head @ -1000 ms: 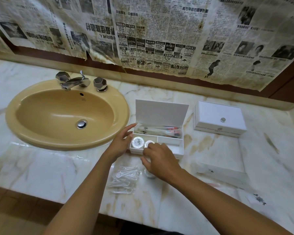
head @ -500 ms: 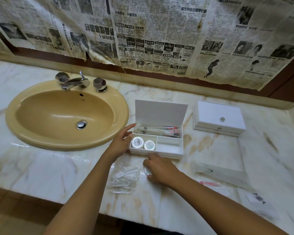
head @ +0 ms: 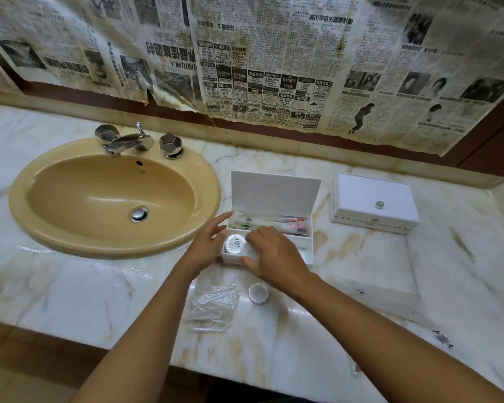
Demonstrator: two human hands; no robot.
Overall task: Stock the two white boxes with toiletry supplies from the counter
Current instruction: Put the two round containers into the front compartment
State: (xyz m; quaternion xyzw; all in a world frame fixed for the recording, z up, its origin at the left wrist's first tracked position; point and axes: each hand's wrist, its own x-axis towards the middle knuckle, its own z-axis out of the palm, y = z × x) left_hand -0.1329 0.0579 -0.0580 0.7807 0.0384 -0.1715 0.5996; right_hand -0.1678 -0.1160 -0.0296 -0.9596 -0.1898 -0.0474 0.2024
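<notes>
The open white box stands mid-counter with its lid upright. Wrapped toothbrush packets lie in its back compartment, and a round white disc lies in the front left one. My left hand rests with straight fingers against the box's left side. My right hand hovers over the front compartment, fingers and thumb curled as if pinching a small white disc that is mostly hidden. Another round disc lies on the counter below. The second white box sits closed to the right.
A pile of clear-wrapped picks lies near the counter's front edge. Flat clear packets lie right of my right forearm. The tan sink and chrome tap are left of the box. Newspaper covers the wall.
My right hand dropped to the counter near the loose discs, then rose back over the box's front compartment, hiding the second disc there. My left hand stayed on the box.
</notes>
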